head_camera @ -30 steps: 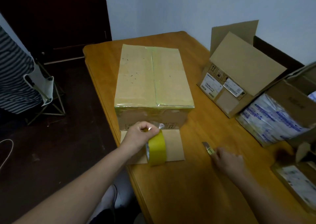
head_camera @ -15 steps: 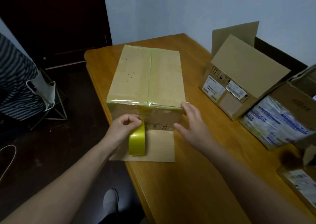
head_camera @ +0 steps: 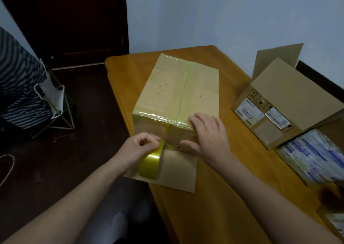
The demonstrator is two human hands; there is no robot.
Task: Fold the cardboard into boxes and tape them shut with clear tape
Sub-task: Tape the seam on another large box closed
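A closed cardboard box (head_camera: 173, 89) stands on the wooden table (head_camera: 219, 197), its top seam and edges covered in shiny tape. One bottom flap (head_camera: 178, 171) lies flat on the table toward me. My left hand (head_camera: 137, 150) grips a yellowish tape roll (head_camera: 151, 164) upright against the box's near face, with tape running up to the top edge. My right hand (head_camera: 208, 133) lies spread on the box's near right corner, fingers over the top edge and thumb on the front face.
An open cardboard box (head_camera: 275, 109) with labels sits at the right. Beside it lies a plastic-wrapped pack with blue print (head_camera: 314, 154). Another labelled box corner (head_camera: 335, 223) shows at bottom right. A striped bag and wire stand (head_camera: 46, 102) stand on the dark floor to the left.
My right hand left the small tool on the table and came onto the box's near right corner. The left hand shifted the tape roll left along the near face.
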